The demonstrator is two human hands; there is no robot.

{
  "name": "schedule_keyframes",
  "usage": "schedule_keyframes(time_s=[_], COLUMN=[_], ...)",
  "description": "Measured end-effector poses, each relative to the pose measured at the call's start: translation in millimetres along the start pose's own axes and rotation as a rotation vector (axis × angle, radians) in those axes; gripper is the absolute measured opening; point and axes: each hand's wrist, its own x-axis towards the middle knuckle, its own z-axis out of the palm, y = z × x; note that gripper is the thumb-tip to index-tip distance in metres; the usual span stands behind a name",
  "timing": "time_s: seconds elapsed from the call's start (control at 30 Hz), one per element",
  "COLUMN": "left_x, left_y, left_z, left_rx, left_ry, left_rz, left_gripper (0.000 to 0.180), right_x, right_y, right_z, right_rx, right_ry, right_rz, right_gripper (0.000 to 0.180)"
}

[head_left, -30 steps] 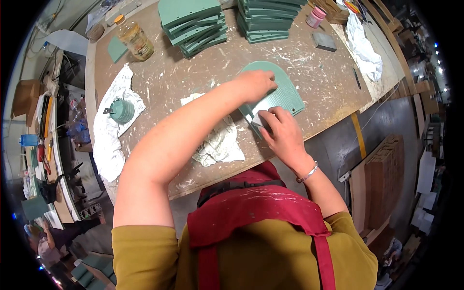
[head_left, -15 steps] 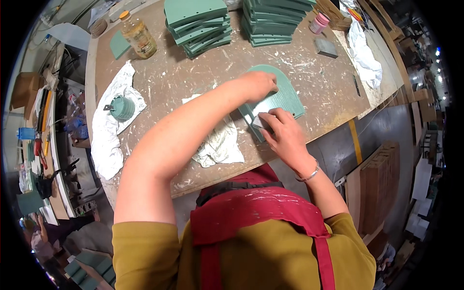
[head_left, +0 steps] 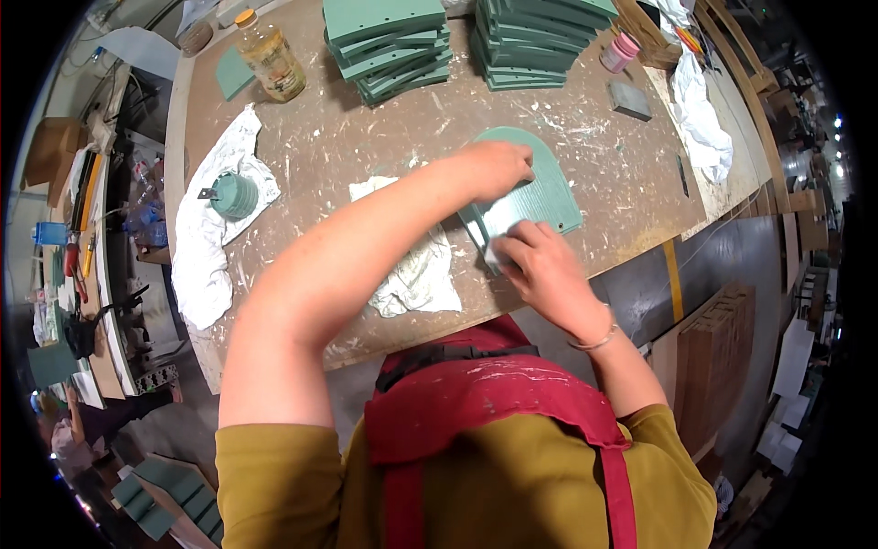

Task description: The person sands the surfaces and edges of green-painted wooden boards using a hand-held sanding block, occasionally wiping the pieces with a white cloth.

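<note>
A green panel (head_left: pixel 549 188) with one rounded end lies on the worktable near its front edge. Curled over its far left part, my left hand (head_left: pixel 498 171) presses on the panel, fingers closed. My right hand (head_left: pixel 546 267) is at the panel's near edge, pinching a small light-grey pad (head_left: pixel 500 249) against it; motion blurs the pad and fingertips. A crumpled white cloth (head_left: pixel 416 274) lies left of the panel, partly hidden beneath my left forearm.
Two stacks of green panels (head_left: pixel 389 50) stand at the back. On the left are a lidded jar (head_left: pixel 273 64) and a green tub (head_left: pixel 235 197) on a white rag (head_left: pixel 203 274). A grey block (head_left: pixel 629 101) and a pink bottle (head_left: pixel 619 53) sit at the right.
My right hand has moved slightly nearer and to the right along the panel's near edge, with the pad. My left hand stays on the panel. The whole view has shifted a little.
</note>
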Motion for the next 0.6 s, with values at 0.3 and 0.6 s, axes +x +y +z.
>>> schedule_keyframes(time_s=[0.3, 0.6], left_x=[-4, 1], left_y=[56, 137], left_z=[24, 61], left_rx=[0.051, 0.131], left_ry=[0.141, 0.232], left_rz=[-0.168, -0.434], left_gripper=[0.021, 0.072], right_x=[-2, 91], right_y=[55, 80], right_z=[-73, -59], right_rx=[0.638, 0.086], right_ry=[0.298, -0.068], right_rz=[0.319, -0.365], right_gripper=[0.034, 0.036])
